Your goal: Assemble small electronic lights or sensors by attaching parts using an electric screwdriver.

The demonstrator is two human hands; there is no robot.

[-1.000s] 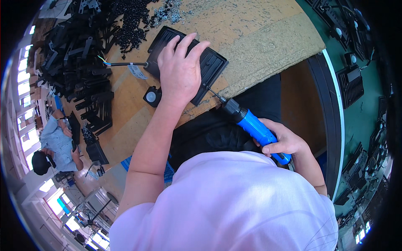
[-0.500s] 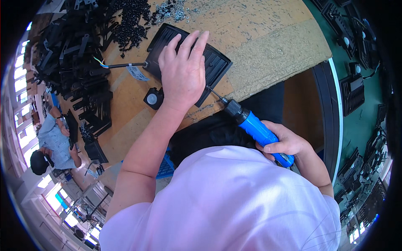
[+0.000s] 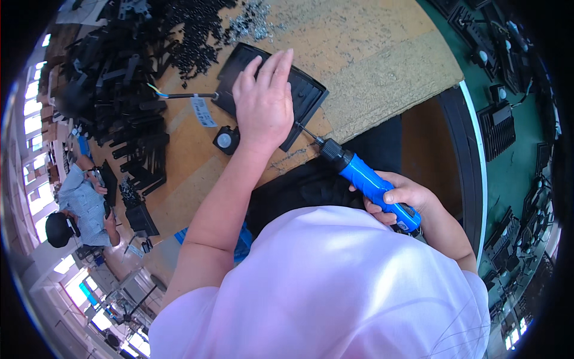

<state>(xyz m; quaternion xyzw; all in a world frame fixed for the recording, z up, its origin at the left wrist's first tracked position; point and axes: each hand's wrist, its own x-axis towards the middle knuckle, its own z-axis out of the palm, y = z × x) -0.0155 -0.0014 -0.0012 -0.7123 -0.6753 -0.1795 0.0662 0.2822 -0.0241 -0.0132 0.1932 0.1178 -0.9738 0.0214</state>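
Observation:
A flat black ribbed housing (image 3: 310,96) lies on the workbench, with a short cable (image 3: 188,96) ending in bare coloured wires and a white tag (image 3: 203,112) on it. My left hand (image 3: 264,105) rests flat on the housing, fingers stretched out, palm down. In my right hand (image 3: 394,197) is a blue electric screwdriver (image 3: 366,178), my fingers wrapped round its handle. Its thin bit points up and left and meets the near edge of the housing, beside my left wrist. A small black sensor unit (image 3: 226,140) with a round pale lens sits by the left wrist, partly behind it.
A heap of black metal brackets (image 3: 128,90) covers the bench's left side. Black screws (image 3: 194,36) and silver washers (image 3: 254,24) lie at the back. Finished-looking black lamps (image 3: 499,128) stand on a green surface at right. Another person (image 3: 84,203) works at far left.
The view has shifted slightly. My left hand stays on the housing and the screwdriver bit stays at its edge; the fingers of my right hand have shifted a little on the handle.

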